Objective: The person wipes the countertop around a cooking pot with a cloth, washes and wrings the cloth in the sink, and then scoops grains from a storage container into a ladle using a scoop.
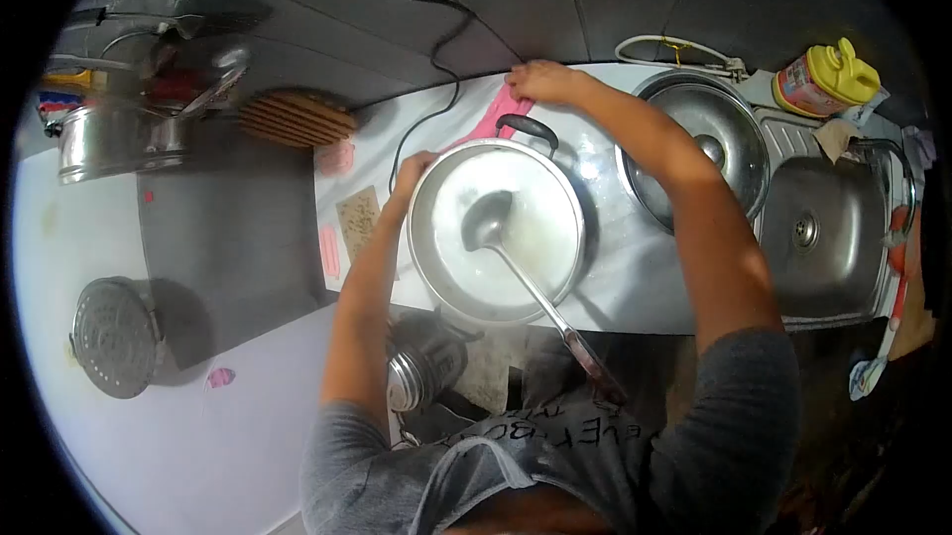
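Note:
A large silver pot (426, 267) stands at the counter's front edge, with pale, whitish contents. In it rests a metal ladle (486, 223), its handle leaning over the near rim toward me. Behind the pot, a pink cloth (491, 121) stretches diagonally past the black pot handle (531, 128). My right hand (535, 82) is closed on the cloth's far end, near the wall. At the pot's far left rim is my left hand (415, 170), close to the cloth's other end. Its fingers are partly hidden, so its grip is unclear.
Right of the pot sits a wide metal pan with a lid (709, 148), beside a steel sink (823, 237). A yellow-lidded container (828, 79) stands behind the sink. A black cable (451, 49) runs down the wall onto the counter. Utensils in a metal pot (114, 143) are at left.

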Demonstrator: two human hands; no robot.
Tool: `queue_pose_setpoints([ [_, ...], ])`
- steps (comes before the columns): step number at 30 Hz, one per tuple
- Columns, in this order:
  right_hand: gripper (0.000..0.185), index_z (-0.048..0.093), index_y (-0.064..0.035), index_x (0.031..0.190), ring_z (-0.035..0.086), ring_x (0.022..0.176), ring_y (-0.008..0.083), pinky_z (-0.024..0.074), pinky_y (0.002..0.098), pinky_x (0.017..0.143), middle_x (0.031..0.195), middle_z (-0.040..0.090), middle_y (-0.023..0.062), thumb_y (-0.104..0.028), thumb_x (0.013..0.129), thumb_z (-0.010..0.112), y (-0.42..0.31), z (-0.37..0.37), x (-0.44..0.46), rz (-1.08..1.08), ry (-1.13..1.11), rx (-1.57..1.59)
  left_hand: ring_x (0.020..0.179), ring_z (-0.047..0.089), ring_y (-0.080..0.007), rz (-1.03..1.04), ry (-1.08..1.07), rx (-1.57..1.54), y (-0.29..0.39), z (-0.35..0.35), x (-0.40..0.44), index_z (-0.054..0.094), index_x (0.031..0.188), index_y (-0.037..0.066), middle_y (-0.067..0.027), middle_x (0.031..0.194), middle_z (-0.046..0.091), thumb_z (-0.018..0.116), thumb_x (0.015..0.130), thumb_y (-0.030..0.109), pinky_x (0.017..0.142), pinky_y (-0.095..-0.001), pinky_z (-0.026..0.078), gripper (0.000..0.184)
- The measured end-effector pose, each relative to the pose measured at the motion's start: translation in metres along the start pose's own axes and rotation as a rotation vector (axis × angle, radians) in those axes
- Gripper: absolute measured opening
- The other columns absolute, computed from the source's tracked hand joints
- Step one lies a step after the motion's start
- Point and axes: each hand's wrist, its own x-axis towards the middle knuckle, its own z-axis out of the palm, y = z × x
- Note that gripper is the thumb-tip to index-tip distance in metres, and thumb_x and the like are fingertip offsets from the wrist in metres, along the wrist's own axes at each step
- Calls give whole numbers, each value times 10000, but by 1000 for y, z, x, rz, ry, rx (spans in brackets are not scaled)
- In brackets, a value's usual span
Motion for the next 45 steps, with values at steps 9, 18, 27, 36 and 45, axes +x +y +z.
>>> queue_pose_setpoints([
  [9,212,650,-19,908,584,957,298,475,397,811,1002,611,147,-104,748,541,13,-8,-21,208,-109,-286,888,599,-157,71,-24,-271,0,16,54,647,996,6,-107,962,654,661,778,130,771,-282,474,251],
  [18,244,677,-57,910,623,905,277,437,431,825,941,652,144,-163,692,657,-26,-26,-42,465,-436,-350,1006,556,-160,-13,-368,-483,29,8,66,544,1195,29,-85,1153,579,681,762,135,888,-284,440,467],
  [27,230,669,-68,968,624,935,267,496,396,750,1002,649,107,-131,764,582,-46,-21,-51,559,-466,-294,1026,558,-184,18,-444,-506,58,0,58,533,1187,-12,-113,1148,577,680,773,102,918,-307,429,454],
  [36,235,665,-96,1005,600,985,239,488,357,768,1059,637,70,-164,800,574,-63,-20,-65,649,-435,-379,1037,546,-167,8,-506,-502,47,-3,64,528,1201,0,-99,1177,563,706,749,132,923,-290,408,503],
  [45,192,681,-97,925,600,949,214,497,351,724,976,652,67,-147,780,567,-80,24,-73,718,-490,-283,1050,531,-162,31,-1,-381,33,-48,3,560,1172,52,-67,1145,585,441,816,-34,883,-294,412,384],
])
